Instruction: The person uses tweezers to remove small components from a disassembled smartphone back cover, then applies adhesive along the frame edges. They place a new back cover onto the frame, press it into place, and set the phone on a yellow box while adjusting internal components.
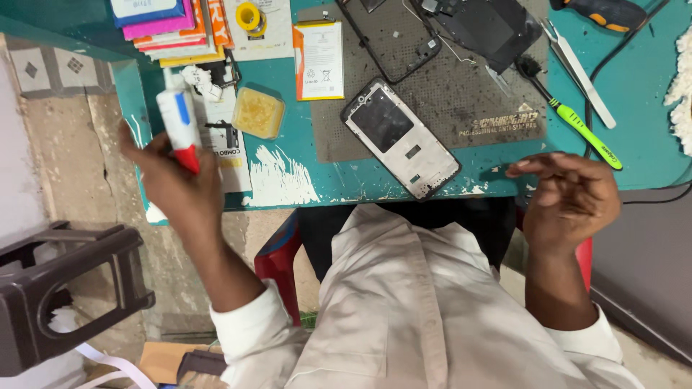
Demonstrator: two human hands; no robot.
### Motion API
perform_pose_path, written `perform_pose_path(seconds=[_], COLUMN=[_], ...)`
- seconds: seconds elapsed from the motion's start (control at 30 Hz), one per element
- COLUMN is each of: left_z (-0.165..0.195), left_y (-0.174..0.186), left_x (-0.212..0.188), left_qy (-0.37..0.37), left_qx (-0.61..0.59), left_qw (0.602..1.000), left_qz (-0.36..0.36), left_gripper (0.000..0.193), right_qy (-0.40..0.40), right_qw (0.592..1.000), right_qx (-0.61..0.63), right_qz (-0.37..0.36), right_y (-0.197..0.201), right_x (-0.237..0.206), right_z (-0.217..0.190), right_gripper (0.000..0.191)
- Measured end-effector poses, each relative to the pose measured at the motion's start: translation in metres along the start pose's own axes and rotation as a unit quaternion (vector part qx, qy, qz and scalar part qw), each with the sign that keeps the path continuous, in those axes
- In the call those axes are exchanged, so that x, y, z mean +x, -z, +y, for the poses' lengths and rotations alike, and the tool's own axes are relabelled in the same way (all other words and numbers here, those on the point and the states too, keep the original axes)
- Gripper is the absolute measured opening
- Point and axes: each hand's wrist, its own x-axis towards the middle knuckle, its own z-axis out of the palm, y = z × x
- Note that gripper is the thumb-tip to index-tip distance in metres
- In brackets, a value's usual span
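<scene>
White shirt (pixel 404 302) nearest camera. Left hand (pixel 176 180) grips white glue tube with red cap (pixel 180 126) over teal table (pixel 288 173) edge. Right hand (pixel 569 194) empty, fingers loosely curled, near green screwdriver (pixel 580 126). Opened phone frame (pixel 400 137) on grey mat (pixel 461 94) between hands.

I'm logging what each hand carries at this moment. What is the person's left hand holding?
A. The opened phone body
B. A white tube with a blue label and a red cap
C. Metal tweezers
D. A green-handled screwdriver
B: the left hand grips a white tube with a blue label and red cap, while the green-handled screwdriver, the metal tweezers and the opened phone body lie untouched on the teal table.
</scene>
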Motion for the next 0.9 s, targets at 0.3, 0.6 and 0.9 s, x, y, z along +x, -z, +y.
perform_pose_path(seconds=[0.3,0.6,0.9], left_z=[0.080,0.121,0.093], left_y=[0.007,-0.048,-0.064], left_x=[-0.095,-0.107,-0.097], left_qy=[0.074,0.086,0.135], left_qx=[-0.538,-0.724,-0.753], left_qw=[0.828,0.607,0.582], left_qz=[-0.141,-0.316,-0.278], left_gripper=[0.086,0.075,0.033], right_qy=[-0.200,-0.436,-0.351], right_qw=[0.937,0.857,0.864], right_qx=[0.093,0.073,0.091], right_qz=[-0.271,-0.265,-0.349], right_y=[-0.052,-0.040,-0.014], right_x=[-0.025,-0.038,-0.043], right_z=[-0.020,-0.016,-0.006], right_gripper=[0.022,0.049,0.048])
